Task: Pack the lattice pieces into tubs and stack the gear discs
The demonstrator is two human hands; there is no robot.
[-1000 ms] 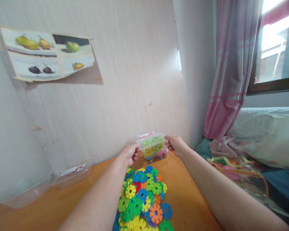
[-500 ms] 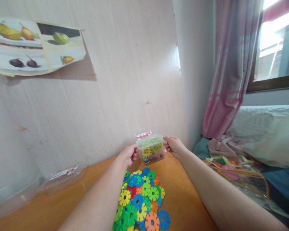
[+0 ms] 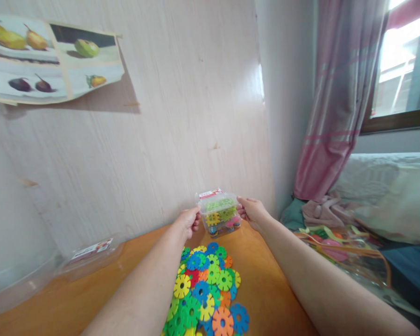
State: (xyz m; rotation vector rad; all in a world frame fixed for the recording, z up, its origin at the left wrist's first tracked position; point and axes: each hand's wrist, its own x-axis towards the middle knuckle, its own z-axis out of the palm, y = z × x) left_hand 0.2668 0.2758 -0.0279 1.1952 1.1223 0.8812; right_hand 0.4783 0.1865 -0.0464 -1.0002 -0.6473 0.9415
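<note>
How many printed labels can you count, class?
2: one label on the clear box between the left hand and right hand, another label on the clear plastic piece at the picture's left. More may be hidden.

The left hand (image 3: 188, 223) and right hand (image 3: 252, 212) grip a clear box (image 3: 221, 223) by its ends, near the desk's (image 3: 266, 294) far right corner. Colourful notched discs (image 3: 200, 291) lie heaped toward the near edge.

Pale wood-grain wall (image 3: 175, 121); pink curtain (image 3: 331, 102) beside bright window (image 3: 397, 77).

Bare forearms (image 3: 150, 280), bare fingers (image 3: 195, 223)
</note>
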